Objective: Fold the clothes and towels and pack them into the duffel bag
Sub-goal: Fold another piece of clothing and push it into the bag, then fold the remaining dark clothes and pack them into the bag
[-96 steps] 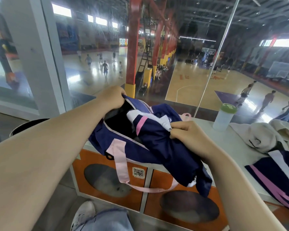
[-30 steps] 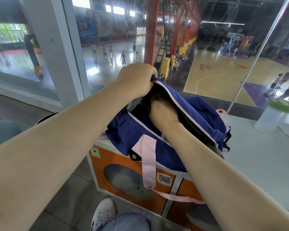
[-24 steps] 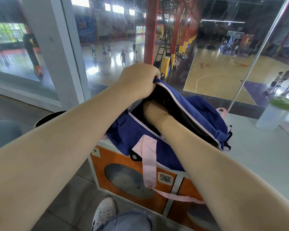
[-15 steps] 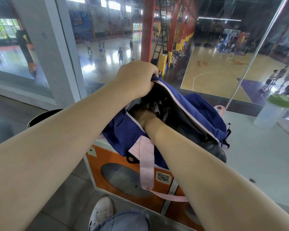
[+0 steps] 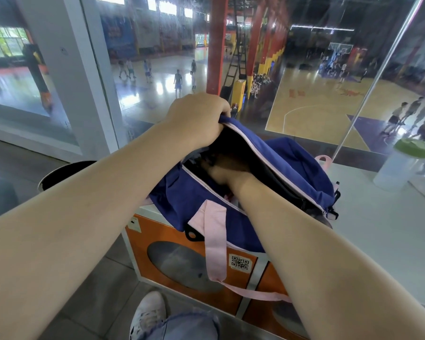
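A person's white sneaker shows lowest in view, below a navy duffel bag with pink straps that sits on the corner of a white counter over orange panels. The right hand is plunged wrist-deep into the bag, likely pressing clothing down; whether its fingers are curled or flat cannot be told in the dark interior. Above the bag, the left hand grips the zipper edge, lifting the opening wide. Right of the bag stands a green-lidded bottle.
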Action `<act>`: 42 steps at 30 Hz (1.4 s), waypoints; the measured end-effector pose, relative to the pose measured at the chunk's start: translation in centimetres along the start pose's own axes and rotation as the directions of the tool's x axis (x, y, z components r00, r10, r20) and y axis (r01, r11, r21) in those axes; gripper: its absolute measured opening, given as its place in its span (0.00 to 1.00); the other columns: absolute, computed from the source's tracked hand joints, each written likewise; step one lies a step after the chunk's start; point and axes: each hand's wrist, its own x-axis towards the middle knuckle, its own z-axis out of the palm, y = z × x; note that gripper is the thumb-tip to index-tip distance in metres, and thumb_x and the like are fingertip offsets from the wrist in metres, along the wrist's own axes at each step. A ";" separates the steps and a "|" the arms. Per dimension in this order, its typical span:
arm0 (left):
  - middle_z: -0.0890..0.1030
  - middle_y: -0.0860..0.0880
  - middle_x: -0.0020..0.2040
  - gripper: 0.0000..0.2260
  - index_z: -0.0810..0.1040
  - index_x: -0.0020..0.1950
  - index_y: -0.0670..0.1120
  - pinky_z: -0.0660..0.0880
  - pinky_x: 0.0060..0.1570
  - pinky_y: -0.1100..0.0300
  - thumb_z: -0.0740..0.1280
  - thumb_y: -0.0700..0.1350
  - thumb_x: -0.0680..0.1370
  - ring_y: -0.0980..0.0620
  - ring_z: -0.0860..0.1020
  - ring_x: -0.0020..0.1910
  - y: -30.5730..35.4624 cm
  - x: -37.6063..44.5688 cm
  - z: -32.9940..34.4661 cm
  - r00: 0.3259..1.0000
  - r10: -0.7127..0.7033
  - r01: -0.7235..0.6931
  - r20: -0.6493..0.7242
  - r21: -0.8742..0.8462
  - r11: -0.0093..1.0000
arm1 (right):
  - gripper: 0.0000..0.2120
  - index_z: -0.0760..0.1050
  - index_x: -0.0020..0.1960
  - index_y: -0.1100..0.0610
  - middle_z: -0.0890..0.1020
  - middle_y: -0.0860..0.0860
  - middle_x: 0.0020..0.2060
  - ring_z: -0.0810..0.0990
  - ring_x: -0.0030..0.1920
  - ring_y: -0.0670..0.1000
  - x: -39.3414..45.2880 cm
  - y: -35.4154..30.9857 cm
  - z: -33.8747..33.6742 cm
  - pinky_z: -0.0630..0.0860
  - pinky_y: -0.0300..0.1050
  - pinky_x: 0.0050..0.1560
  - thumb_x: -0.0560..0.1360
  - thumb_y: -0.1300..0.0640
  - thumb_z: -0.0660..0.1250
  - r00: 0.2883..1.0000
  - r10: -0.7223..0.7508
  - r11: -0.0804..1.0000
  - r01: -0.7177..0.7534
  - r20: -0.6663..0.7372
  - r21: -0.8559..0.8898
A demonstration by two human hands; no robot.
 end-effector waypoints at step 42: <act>0.76 0.48 0.67 0.19 0.69 0.72 0.49 0.69 0.62 0.53 0.57 0.52 0.82 0.48 0.74 0.64 25.0 -6.6 6.0 0.982 0.058 0.047 0.181 -0.528 0.848 | 0.23 0.64 0.73 0.52 0.72 0.52 0.69 0.74 0.64 0.55 -29.8 12.9 -11.1 0.74 0.42 0.58 0.81 0.44 0.56 0.929 0.323 0.879 -0.224 -0.181 0.421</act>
